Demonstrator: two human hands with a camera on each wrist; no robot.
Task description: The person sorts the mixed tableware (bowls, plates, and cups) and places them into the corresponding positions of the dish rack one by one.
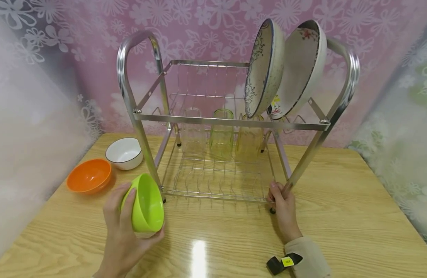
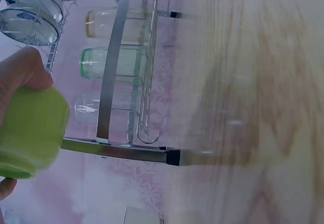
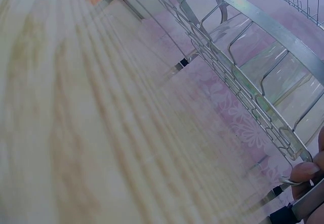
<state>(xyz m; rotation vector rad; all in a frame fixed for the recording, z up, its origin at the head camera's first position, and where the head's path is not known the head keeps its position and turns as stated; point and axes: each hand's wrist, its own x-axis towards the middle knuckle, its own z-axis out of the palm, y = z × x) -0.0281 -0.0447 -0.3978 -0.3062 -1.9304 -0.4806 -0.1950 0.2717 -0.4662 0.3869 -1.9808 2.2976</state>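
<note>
My left hand point(image 1: 121, 235) holds a lime-green bowl point(image 1: 150, 204) tilted on its side, at the left front corner of a two-tier metal dish rack point(image 1: 213, 122). In the left wrist view, the thumb and a finger lie on opposite sides of the green bowl point(image 2: 33, 130), which is off the table. My right hand point(image 1: 285, 212) grips the rack's lower front right corner by the leg; in the right wrist view, fingers point(image 3: 305, 172) curl around the metal there. Two large patterned bowls, one with a blue rim point(image 1: 274, 73) and one with a dark rim point(image 1: 308, 77), lean upright on the upper tier.
On the lower tier stand a clear glass point(image 1: 194, 135), a green glass point(image 1: 221, 135) and a yellow glass point(image 1: 249, 139). Left of the rack, an orange bowl point(image 1: 89, 176) and a white bowl point(image 1: 124, 153) sit on the wooden table point(image 1: 356, 204). Flowered cloth point(image 1: 206, 23) hangs behind.
</note>
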